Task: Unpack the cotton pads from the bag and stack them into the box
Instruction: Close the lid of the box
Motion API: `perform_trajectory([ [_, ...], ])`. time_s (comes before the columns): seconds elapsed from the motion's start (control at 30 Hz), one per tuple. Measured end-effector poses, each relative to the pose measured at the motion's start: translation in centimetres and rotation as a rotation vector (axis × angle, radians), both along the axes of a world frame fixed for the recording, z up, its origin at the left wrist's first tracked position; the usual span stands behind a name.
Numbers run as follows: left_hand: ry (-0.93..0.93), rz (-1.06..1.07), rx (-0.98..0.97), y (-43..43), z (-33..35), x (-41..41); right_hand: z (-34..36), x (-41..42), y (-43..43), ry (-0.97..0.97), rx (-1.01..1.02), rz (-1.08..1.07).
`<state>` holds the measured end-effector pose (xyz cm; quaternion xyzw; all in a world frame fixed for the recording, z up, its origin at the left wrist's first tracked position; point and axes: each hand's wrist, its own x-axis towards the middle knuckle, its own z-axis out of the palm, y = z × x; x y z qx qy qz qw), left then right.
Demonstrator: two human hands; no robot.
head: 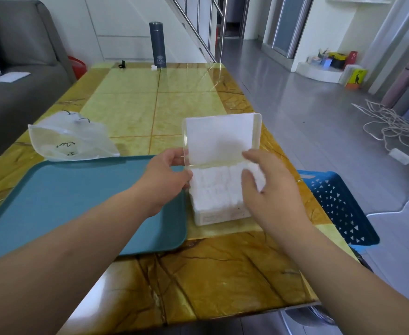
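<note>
Our left hand has its fingers curled round the left wall of the box, which stands open by the desk's right edge, just beside the tray. Our right hand pinches cotton pads at the box's right side. The bag lies near the left edge.
</note>
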<state>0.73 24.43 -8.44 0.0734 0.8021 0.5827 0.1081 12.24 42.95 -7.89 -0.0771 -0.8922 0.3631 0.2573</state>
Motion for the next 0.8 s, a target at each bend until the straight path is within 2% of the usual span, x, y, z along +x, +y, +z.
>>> perform_trajectory([
  [0.07, 0.061, 0.043, -0.052, 0.1, 0.3, 0.6, 0.6, 0.2, 0.5, 0.175, -0.056, -0.153],
  [0.13, 0.065, 0.065, -0.066, 0.0, 0.5, 1.1, 0.7, 0.5, 0.9, 0.226, -0.091, -0.222],
  [0.23, 0.175, 0.055, -0.113, -0.1, 0.7, 1.7, -0.2, 0.9, 1.0, 0.085, -0.031, -0.146],
  [0.3, 0.322, -0.029, -0.216, -0.2, 0.8, 2.2, -0.8, 0.9, 1.0, 0.005, 0.080, -0.092],
  [0.37, 0.392, -0.149, -0.303, -0.1, 0.8, 3.0, -0.8, 1.1, 1.1, -0.107, 0.168, -0.048],
  [0.5, 0.402, -0.258, -0.434, 0.1, 0.6, 4.5, -0.9, 1.3, 0.9, -0.307, 0.090, -0.019],
  [0.63, 0.421, -0.160, -0.508, 0.2, 0.6, 5.4, -0.5, 1.5, 1.4, -0.340, -0.003, -0.063],
  [0.7, 0.410, -0.207, -0.564, 0.5, 0.6, 6.2, -0.5, 1.6, 1.6, -0.357, 0.049, -0.075],
  [0.8, 0.373, -0.283, -0.644, 0.9, 0.9, 6.7, -0.3, 1.6, 2.0, -0.373, -0.024, -0.036],
])
